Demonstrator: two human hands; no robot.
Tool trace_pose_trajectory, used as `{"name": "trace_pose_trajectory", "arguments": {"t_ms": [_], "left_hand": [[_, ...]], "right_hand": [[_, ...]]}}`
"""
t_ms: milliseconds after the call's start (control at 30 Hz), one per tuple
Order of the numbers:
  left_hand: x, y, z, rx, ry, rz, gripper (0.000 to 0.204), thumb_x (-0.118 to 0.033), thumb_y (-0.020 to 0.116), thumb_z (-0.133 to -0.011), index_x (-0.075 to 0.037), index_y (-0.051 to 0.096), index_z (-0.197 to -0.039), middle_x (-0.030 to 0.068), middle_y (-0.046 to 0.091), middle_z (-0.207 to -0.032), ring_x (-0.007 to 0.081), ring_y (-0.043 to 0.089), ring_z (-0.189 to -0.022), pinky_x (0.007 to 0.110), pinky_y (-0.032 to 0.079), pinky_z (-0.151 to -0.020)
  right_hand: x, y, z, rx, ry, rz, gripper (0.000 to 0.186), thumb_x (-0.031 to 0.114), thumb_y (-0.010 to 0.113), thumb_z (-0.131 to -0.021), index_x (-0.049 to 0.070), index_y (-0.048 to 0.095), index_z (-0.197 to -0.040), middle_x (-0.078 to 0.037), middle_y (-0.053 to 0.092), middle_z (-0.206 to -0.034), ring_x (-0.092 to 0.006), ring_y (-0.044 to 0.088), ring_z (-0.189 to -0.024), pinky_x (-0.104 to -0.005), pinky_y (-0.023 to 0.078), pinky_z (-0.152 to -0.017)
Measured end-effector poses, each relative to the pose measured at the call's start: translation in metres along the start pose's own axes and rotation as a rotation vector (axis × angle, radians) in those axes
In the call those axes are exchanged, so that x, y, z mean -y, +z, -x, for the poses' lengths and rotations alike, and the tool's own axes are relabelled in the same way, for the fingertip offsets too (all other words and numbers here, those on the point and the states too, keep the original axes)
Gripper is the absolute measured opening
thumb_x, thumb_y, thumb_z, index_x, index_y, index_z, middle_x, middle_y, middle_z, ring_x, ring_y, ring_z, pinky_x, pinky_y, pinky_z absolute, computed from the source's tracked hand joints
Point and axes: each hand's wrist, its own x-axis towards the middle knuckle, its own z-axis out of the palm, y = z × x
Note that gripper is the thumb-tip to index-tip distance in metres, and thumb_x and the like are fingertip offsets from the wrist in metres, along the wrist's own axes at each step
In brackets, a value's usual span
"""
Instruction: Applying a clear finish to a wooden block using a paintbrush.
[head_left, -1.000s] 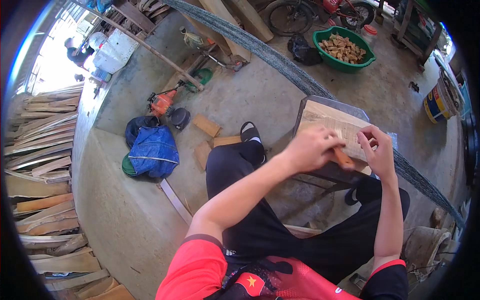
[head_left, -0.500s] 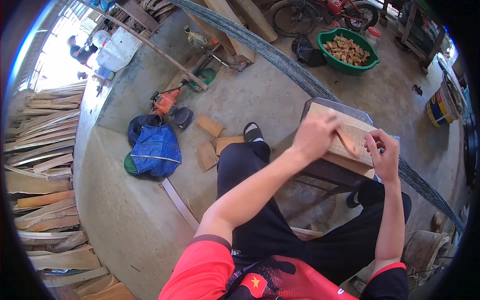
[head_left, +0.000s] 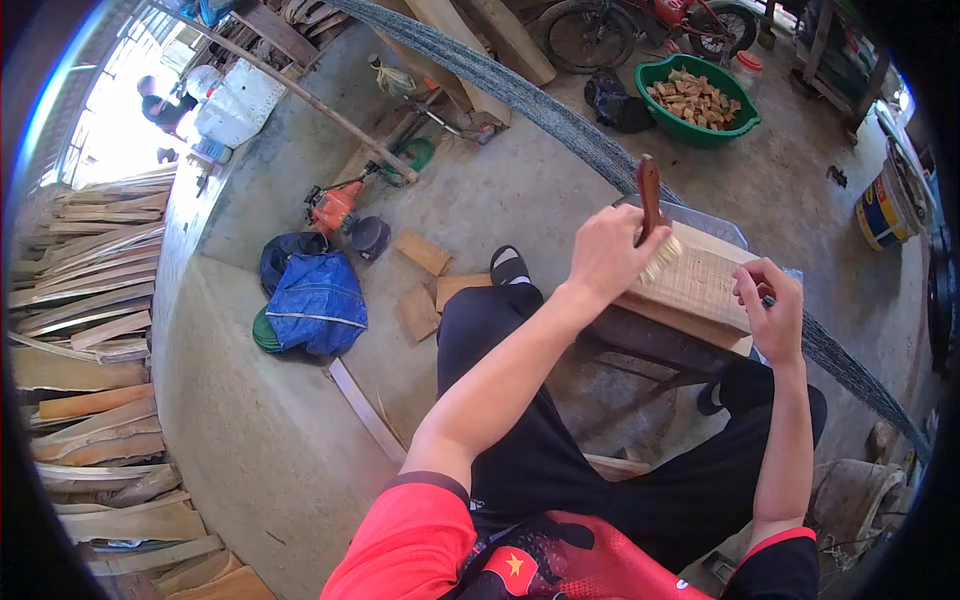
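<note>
My left hand (head_left: 610, 252) is closed around a brush with a brown wooden handle (head_left: 649, 192). The handle points up and away, and the pale bristles (head_left: 660, 262) are low over the left part of a thick wooden board (head_left: 700, 278); whether they touch it I cannot tell. Faint rows of marks run across the board's top. It rests on a dark low stool (head_left: 625, 338) between my legs. At the board's right end my right hand (head_left: 778, 308) is curled, with a small dark-teal thing showing between its fingers, too hidden to name.
A grey hammock (head_left: 520, 85) stretches diagonally behind the stool. Beyond it stands a green basin (head_left: 690, 133) of wood chunks. Wooden blocks (head_left: 421, 251), a blue bag (head_left: 318, 300) and an orange-engined machine (head_left: 333, 208) lie to the left. Split planks (head_left: 95, 400) line the far left.
My left hand has moved slightly left and toward me. The brush has swung from handle toward me to handle upright, bristles now showing. My right hand has barely moved.
</note>
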Motion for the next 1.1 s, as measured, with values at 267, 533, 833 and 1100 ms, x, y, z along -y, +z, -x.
{"name": "trace_pose_trajectory", "arguments": {"t_ms": [267, 533, 833, 1100], "left_hand": [[-0.006, 0.025, 0.026, 0.061, 0.468, 0.051, 0.034, -0.012, 0.079, -0.082, -0.011, 0.075, -0.116, 0.0090, 0.074, -0.109, 0.0310, 0.070, -0.107, 0.043, 0.056, -0.096], [-0.013, 0.040, 0.027, 0.246, 0.293, 0.437, 0.023, -0.027, 0.074, -0.098, -0.009, 0.077, -0.112, 0.0192, 0.075, -0.098, 0.0406, 0.072, -0.093, 0.048, 0.057, -0.081], [0.015, 0.007, -0.004, -0.021, 0.387, 0.018, 0.048, -0.003, 0.075, -0.082, -0.014, 0.074, -0.129, 0.0117, 0.072, -0.129, 0.0337, 0.067, -0.121, 0.042, 0.055, -0.102], [-0.027, 0.034, 0.029, 0.323, 0.528, 0.288, 0.031, -0.015, 0.078, -0.086, -0.012, 0.076, -0.116, 0.0135, 0.074, -0.115, 0.0364, 0.071, -0.105, 0.046, 0.057, -0.091]], "right_hand": [[0.004, 0.002, 0.000, 0.005, 0.013, 0.001, 0.014, 0.012, 0.069, -0.101, -0.001, 0.071, -0.096, -0.008, 0.072, -0.078, -0.0123, 0.070, -0.073, -0.0274, 0.050, -0.065], [-0.003, 0.017, -0.008, -0.004, -0.029, -0.032, 0.012, 0.013, 0.075, -0.098, 0.001, 0.074, -0.097, -0.006, 0.072, -0.078, -0.0110, 0.064, -0.069, -0.0269, 0.049, -0.061], [-0.001, 0.005, -0.008, -0.087, 0.026, -0.006, 0.015, 0.014, 0.072, -0.100, -0.001, 0.073, -0.098, -0.008, 0.074, -0.084, -0.0110, 0.067, -0.072, -0.0269, 0.051, -0.062], [0.006, 0.003, -0.007, -0.107, 0.082, 0.010, 0.014, 0.014, 0.072, -0.099, 0.000, 0.072, -0.100, -0.008, 0.074, -0.085, -0.0132, 0.066, -0.074, -0.0292, 0.051, -0.065]]}}
